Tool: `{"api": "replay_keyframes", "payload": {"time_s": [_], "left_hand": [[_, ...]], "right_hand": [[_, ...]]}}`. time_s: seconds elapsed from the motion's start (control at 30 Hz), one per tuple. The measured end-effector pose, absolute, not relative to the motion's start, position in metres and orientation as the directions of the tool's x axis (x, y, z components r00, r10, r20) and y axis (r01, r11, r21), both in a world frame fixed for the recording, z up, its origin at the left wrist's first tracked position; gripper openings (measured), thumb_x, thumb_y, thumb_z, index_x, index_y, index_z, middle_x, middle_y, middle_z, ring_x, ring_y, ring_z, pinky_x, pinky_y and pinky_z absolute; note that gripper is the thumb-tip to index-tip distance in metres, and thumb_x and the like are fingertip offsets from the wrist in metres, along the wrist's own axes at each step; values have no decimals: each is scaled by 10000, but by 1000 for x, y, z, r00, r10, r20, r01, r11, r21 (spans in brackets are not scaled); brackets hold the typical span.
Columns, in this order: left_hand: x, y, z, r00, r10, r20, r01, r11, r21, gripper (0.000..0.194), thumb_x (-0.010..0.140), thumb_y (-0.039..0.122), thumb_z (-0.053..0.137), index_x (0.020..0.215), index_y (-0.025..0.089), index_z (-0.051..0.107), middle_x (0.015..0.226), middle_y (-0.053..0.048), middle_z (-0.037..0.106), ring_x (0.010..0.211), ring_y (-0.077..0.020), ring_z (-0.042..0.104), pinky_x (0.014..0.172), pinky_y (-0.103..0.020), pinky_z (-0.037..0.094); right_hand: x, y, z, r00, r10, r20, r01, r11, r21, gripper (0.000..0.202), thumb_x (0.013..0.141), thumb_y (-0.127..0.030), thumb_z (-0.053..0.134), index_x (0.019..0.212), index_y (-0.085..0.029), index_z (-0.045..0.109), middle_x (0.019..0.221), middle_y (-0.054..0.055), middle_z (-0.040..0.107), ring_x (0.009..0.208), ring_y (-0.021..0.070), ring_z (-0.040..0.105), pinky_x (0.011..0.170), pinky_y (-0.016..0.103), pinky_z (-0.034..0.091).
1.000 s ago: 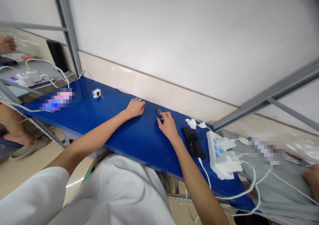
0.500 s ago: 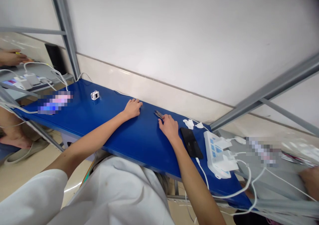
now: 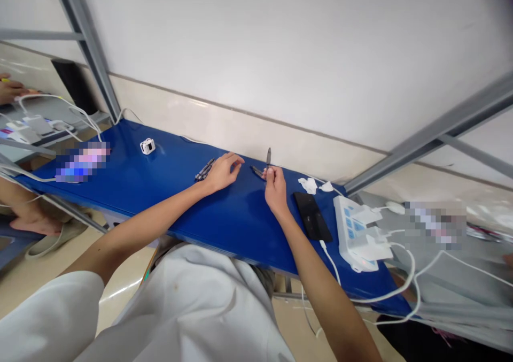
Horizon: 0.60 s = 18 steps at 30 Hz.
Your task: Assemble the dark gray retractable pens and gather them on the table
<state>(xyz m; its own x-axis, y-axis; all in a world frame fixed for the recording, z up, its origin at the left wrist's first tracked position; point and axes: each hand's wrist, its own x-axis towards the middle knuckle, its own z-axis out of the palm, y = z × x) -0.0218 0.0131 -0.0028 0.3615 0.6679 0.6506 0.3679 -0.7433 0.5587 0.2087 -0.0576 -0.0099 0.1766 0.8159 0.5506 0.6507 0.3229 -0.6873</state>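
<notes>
A slim dark pen (image 3: 268, 156) stands roughly upright in my right hand (image 3: 275, 188), pinched between thumb and fingers. Just left of that hand, more dark pens (image 3: 257, 172) lie on the blue tabletop (image 3: 236, 220), partly hidden by my fingers. My left hand (image 3: 224, 172) is over the table, its fingers loosely curved and apart from the thumb, with nothing visible in them. Beside its wrist, on the left, lies a small bunch of dark pens (image 3: 205, 170), partly covered by the hand.
On the right are a black phone (image 3: 311, 216) on a cable, crumpled white tissue (image 3: 308, 185) and a white power strip (image 3: 355, 236) with plugs. A small white device (image 3: 147, 146) and a blurred-out screen (image 3: 83, 161) sit at left. The wall (image 3: 240, 121) borders the back edge.
My right hand has lifted a pen upright from the table. My left hand has moved slightly right and raised its fingers; a bunch of pens now shows beside it.
</notes>
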Motion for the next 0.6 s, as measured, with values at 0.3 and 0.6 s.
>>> {"api": "replay_keyframes", "payload": {"time_s": [0.3, 0.6], "left_hand": [[-3, -12, -6, 440, 783, 440, -260, -358, 897, 579, 1067, 649, 699, 1476, 239, 698, 1429, -150, 791, 1391, -316, 733, 1189, -462, 550], [0, -24, 4, 579, 801, 151, -341, 69, 938, 433, 1072, 591, 726, 1356, 277, 815, 1383, -108, 824, 1346, -338, 768, 1174, -492, 613]], "right_hand": [[197, -66, -13, 176, 919, 354, 248, 307, -919, 498, 1139, -774, 460, 1066, -292, 558, 726, -63, 453, 520, 138, 404, 480, 263, 363], [192, -91, 1, -57, 910, 410, 589, 362, -722, 320, 1215, -476, 496, 1198, -268, 738, 772, 6, 710, 550, 172, 619, 595, 319, 502]]}}
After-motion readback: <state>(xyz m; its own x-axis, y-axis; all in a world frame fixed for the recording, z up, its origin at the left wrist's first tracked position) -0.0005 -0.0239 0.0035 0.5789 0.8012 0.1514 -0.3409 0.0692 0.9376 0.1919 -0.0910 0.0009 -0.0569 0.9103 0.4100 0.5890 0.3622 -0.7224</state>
